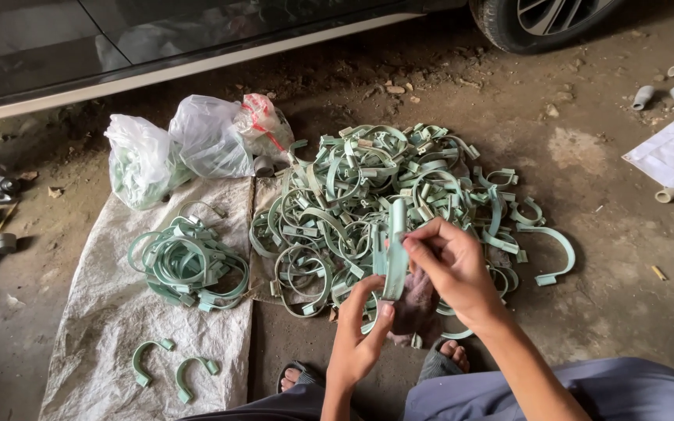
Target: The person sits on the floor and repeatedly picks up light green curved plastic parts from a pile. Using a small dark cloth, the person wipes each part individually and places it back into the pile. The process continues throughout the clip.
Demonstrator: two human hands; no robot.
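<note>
Left hand [359, 335]: grip closed on the lower end of a pale green clamp [395, 249], thumb pressing it from below — it steadies the piece upright.
Right hand [450, 265]: fingers pinched on the clamp's upper part with a dark rag [415, 308] bunched beneath the palm, seemingly so the cloth bears on the strip.
Clamp: held in the air between both hands, above the big heap [384, 195] on the floor.
Stacked rings [189, 265]: a neater pile set apart on the woven sack [95, 343] — probably sorted from the heap.
Two loose clamps [173, 370]: lying side by side, near the sack's lower edge.
Plastic bags [189, 144]: by the car sill [196, 62], out of the way.
</note>
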